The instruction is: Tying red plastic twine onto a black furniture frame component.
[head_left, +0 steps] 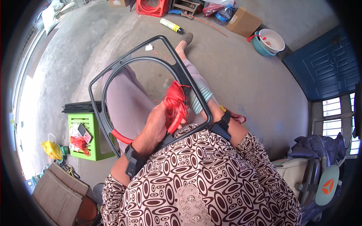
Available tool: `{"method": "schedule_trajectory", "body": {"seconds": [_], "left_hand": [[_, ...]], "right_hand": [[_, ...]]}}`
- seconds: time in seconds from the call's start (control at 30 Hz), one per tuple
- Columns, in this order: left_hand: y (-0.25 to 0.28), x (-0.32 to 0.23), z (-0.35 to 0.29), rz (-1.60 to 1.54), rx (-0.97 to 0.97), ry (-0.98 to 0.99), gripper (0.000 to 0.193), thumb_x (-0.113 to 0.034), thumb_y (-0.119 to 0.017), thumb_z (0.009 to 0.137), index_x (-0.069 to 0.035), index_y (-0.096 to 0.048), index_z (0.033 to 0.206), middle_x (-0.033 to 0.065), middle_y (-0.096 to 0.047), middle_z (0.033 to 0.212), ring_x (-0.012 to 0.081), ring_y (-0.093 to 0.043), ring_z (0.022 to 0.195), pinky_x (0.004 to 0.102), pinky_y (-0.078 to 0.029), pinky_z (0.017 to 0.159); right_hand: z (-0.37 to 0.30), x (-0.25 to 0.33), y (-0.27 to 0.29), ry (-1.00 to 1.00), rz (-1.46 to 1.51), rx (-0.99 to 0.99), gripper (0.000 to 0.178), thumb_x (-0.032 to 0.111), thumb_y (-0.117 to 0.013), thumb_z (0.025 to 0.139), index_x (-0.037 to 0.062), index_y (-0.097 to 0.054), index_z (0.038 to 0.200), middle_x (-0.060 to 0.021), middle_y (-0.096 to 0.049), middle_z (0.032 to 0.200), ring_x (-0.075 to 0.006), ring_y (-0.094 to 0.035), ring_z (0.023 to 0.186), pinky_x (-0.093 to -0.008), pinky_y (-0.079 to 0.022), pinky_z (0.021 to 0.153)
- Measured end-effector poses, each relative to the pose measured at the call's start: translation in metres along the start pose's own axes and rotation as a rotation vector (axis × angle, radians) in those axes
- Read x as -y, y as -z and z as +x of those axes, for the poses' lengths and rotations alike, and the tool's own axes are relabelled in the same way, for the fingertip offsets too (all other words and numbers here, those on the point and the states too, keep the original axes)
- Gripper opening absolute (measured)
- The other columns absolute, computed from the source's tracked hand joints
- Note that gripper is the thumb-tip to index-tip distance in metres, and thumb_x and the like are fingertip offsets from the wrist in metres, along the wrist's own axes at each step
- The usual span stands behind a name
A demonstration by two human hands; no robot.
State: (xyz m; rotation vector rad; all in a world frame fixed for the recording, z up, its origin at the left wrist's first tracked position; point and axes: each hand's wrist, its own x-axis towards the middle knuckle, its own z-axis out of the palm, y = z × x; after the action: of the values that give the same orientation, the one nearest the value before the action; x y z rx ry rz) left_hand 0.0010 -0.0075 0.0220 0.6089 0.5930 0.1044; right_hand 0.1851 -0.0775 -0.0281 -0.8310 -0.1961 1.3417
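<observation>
A black square metal frame with an inner ring (183,71) rests tilted across my lap. Red cord is wound around the ring near my hands, and a shorter red wrapping (121,136) shows at its lower left. My left hand (156,118) is closed by the wound part, with a loose bundle of red cord (175,95) at its fingers. My right hand (200,98), in a pale striped glove, reaches through by the frame's right side. Its fingers are blurred and partly hidden behind the bundle.
A green stool (100,145) at left holds a pink calculator (84,132), more red cord (80,144) and stacked black frames (81,107). Ahead lie a yellow can (171,25), a cardboard box (244,22) and basins (272,40). A stroller-like seat (298,169) stands at right.
</observation>
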Motion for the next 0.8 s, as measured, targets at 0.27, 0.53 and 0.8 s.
{"method": "schedule_trajectory", "body": {"seconds": [0.27, 0.53, 0.8], "left_hand": [[0.009, 0.002, -0.003, 0.004, 0.158, -0.013, 0.034, -0.028, -0.049, 0.093, 0.004, -0.054, 0.103, 0.0129, -0.062, 0.085, 0.0181, -0.061, 0.068, 0.0280, -0.051, 0.055], [0.006, -0.001, 0.007, 0.009, 0.118, 0.008, 0.028, -0.029, -0.052, 0.093, -0.001, -0.055, 0.096, 0.0113, -0.062, 0.081, 0.0155, -0.060, 0.063, 0.0263, -0.051, 0.052], [-0.003, -0.008, -0.001, 0.117, 0.015, -0.076, 0.009, -0.011, -0.051, 0.089, -0.004, -0.054, 0.085, 0.0123, -0.063, 0.073, 0.0168, -0.061, 0.055, 0.0264, -0.052, 0.047]], "right_hand": [[-0.076, 0.069, 0.034, 0.407, 0.353, -0.090, 0.029, 0.024, -0.041, 0.094, 0.0007, -0.053, 0.104, -0.0038, -0.050, 0.077, -0.0159, -0.048, 0.065, -0.0324, -0.041, 0.063], [-0.130, 0.084, 0.096, 0.430, 0.380, 0.180, 0.032, 0.022, -0.041, 0.097, -0.0072, -0.047, 0.110, -0.0017, -0.045, 0.068, -0.0087, -0.041, 0.047, -0.0243, -0.035, 0.043], [-0.121, 0.079, 0.052, 0.247, -0.209, -0.580, 0.035, 0.035, -0.055, 0.091, 0.0015, -0.057, 0.104, -0.0055, -0.058, 0.075, -0.0131, -0.053, 0.055, -0.0279, -0.046, 0.048]]}}
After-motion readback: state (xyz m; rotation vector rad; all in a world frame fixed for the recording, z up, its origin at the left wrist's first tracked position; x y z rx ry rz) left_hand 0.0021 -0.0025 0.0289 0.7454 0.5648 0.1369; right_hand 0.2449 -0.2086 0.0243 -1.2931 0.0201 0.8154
